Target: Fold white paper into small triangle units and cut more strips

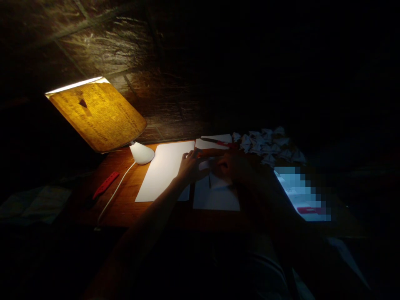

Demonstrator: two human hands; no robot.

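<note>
In dim lamp light my left hand [189,167] and my right hand [233,166] meet over a small piece of white paper [204,165] in the middle of the wooden table [125,208]. Both hands have their fingers pinched on that piece. It lies above a larger white sheet [215,196]. Another white sheet [164,171] lies just left of my left hand. The right hand is in shadow and its fingers are hard to read.
A white desk lamp [142,153] with a yellow printed shade [100,114] stands at the back left, its cord [114,193] trailing forward. A red strip [105,184] lies left. Red-handled scissors [223,143] and a pile of several folded paper pieces [268,146] sit behind. A lit screen [301,193] glows right.
</note>
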